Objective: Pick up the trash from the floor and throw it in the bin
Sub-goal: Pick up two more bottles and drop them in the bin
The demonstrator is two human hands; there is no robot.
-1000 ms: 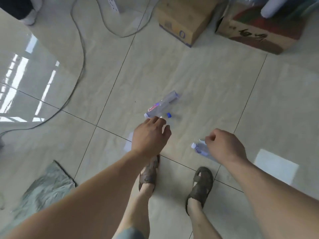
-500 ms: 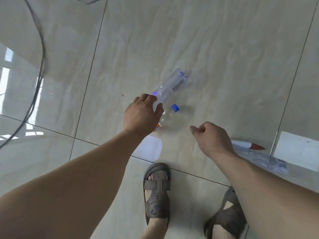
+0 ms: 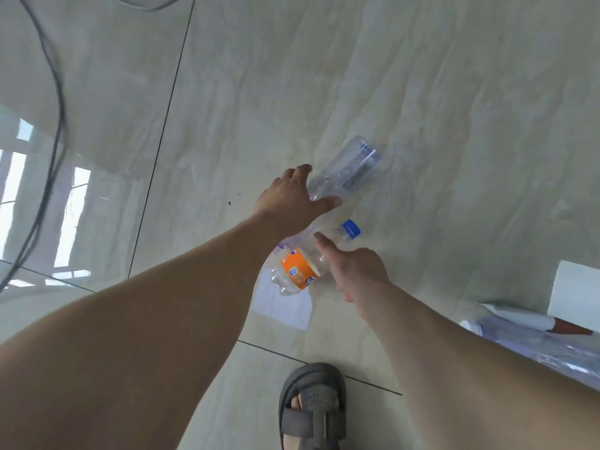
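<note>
Since half a second ago: right hand (image 3: 357, 271) reached orange-labelled bottle (image 3: 300, 271), fingers straight, touching; left hand (image 3: 292, 199) gripping clear bottle (image 3: 347, 167).

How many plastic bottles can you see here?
2 for certain: a clear bottle on the floor under the left hand, and an orange-labelled bottle beside the right hand. Clear plastic behind the right arm may be more.

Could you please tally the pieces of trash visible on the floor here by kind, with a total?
Clear plastic bottles: 2, the unlabelled bottle and the orange-label bottle.
White paper sheets: 1, the paper under the orange-label bottle.
Clear plastic bags: 1, the plastic bag at the right edge.
Total: 4.
</note>
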